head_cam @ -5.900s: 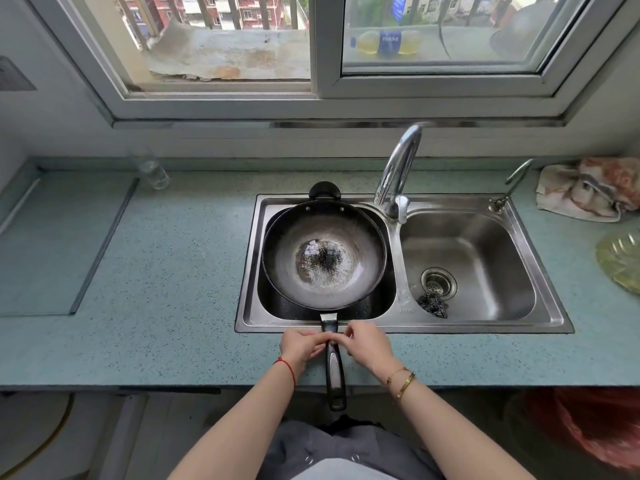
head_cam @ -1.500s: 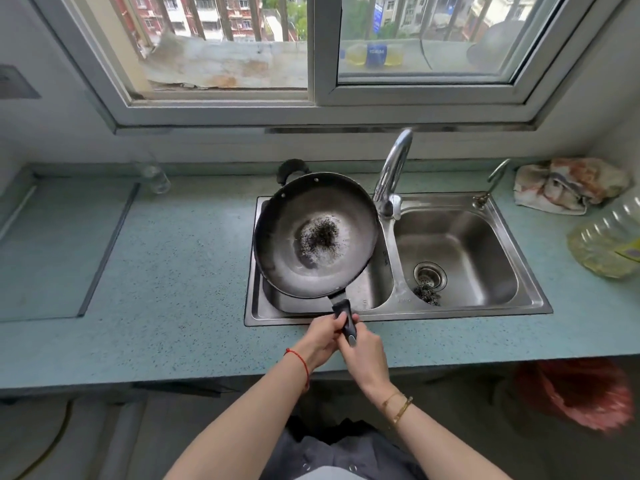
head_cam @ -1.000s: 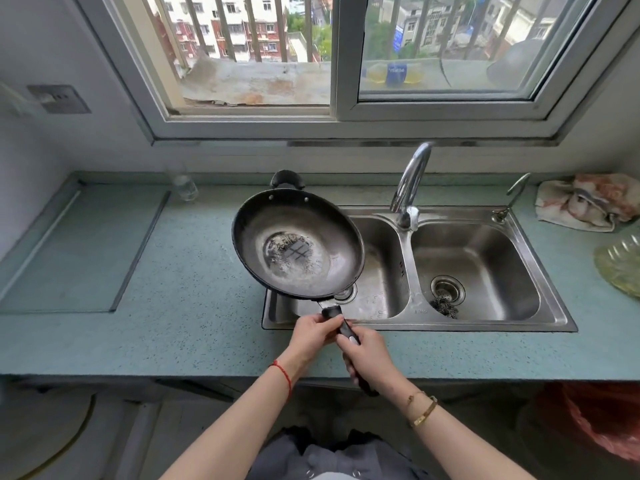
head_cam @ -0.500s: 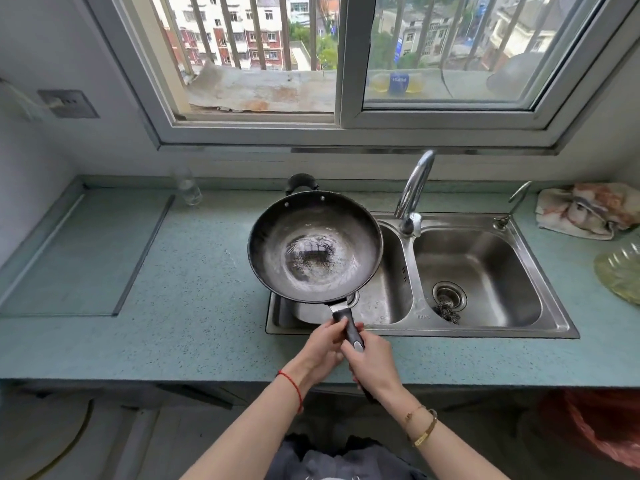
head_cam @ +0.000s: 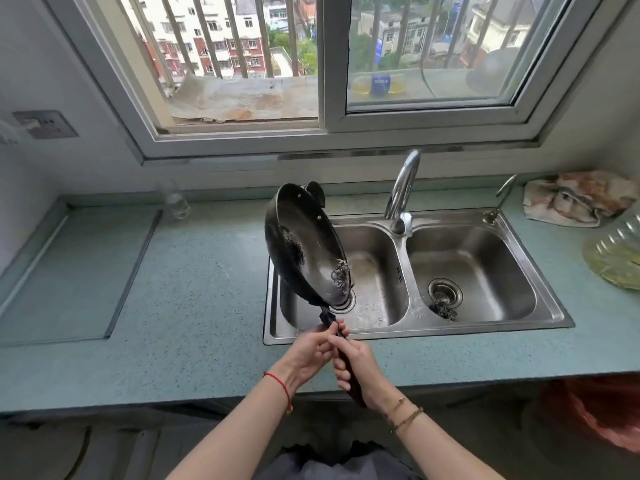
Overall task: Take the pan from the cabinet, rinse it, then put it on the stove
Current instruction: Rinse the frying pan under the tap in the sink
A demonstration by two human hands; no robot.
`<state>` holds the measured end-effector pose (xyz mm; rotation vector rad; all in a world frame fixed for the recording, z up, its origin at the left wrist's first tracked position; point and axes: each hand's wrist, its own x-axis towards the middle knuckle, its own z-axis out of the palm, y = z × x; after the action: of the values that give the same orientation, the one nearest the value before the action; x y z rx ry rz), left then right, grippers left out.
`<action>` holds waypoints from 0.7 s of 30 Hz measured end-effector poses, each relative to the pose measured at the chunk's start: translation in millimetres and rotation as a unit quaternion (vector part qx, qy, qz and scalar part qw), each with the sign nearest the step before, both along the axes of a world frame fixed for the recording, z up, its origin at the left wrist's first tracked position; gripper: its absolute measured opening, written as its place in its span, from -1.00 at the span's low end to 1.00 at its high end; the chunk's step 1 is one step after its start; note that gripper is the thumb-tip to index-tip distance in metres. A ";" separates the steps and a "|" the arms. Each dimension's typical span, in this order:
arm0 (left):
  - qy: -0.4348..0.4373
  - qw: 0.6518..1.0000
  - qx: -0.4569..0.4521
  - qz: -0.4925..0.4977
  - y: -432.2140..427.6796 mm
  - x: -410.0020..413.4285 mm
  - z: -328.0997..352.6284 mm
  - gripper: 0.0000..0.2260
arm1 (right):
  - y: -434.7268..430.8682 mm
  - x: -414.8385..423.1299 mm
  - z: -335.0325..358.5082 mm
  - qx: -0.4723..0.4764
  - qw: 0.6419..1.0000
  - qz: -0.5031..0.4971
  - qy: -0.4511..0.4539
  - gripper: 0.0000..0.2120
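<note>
A speckled blue-green bench runs wall to wall under a wide barred window. On the far left wall sits a socket plate, and below it a flat panel is let into the bench top. A steel double sink is set right of the middle. A curved faucet rises behind its divider and a small tap stands at its back right corner. A crumpled cloth lies at the far right by the wall.

The tail of the pan's handle disappears behind the right wrist. A bottle on the outside ledge is blurred by the pane. A plastic jug is cut off at the right edge. Below it something red under the bench is too blurred to name.

A clear glass stands at the back, just beside the panel's corner; I cannot tell what is in it. The pan hangs over the left basin, tipped steeply with its inside facing right. It has a dark burnt patch in its bowl and wet glints at the low rim. Both hands grip its handle: the left hand nearer the pan, the right hand just behind and touching it. The left basin is wet round its drain. In the right basin a dark scourer lies against the strainer. The jug holds yellowish liquid
</note>
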<state>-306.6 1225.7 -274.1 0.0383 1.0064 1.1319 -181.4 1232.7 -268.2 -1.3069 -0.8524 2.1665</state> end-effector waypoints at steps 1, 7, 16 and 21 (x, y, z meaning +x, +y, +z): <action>0.025 1.000 0.000 -0.001 1.6 -1.9 -2.1 -0.89 | 0.7 -2.3 -1.9 -0.006 1.000 0.000 0.008 -0.74; 0.147 0.989 -0.016 -0.006 7.2 -12.2 -6.5 -0.90 | 3.3 -17.4 -17.9 -0.063 0.996 -0.002 0.063 -0.69; 0.243 0.970 -0.030 -0.001 7.5 -11.0 -18.6 -0.90 | 4.1 -25.1 -44.3 -0.098 0.990 0.004 0.097 -0.53; 0.270 0.962 -0.047 -0.016 9.2 -9.0 -27.5 -0.90 | 4.2 -22.4 -47.3 -0.123 0.987 0.001 0.105 -0.55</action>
<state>-315.5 1235.0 -301.6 0.3005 1.5375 1.0633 -203.8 1236.9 -315.6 -1.1590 -0.5178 2.4181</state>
